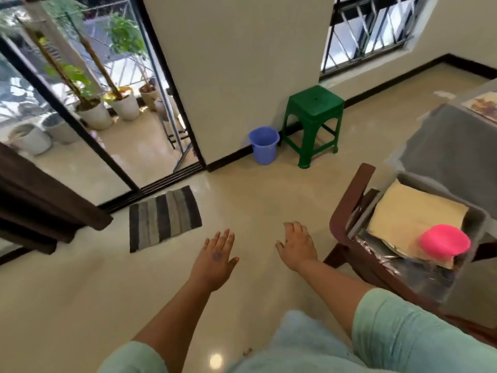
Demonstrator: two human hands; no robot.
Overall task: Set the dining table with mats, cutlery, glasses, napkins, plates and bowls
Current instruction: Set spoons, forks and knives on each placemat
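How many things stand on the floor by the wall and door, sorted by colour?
Green: 1, stool
Blue: 1, bucket
Striped grey: 1, doormat
Total: 3

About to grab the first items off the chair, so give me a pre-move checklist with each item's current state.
1. Left hand free: ok, fingers straight, holds nothing.
2. Right hand free: ok, fingers relaxed, holds nothing.
3. Supplies within view: ok, a tan mat and pink bowl sit in a tray on the chair, right of the right hand.
4. Path to the chair: ok, bare floor between hands and chair.
5. Table ready: cannot tell, only a corner shows, with one mat on it.
6. Cutlery, glasses, napkins present: cannot tell, tray contents under the mat are hidden.
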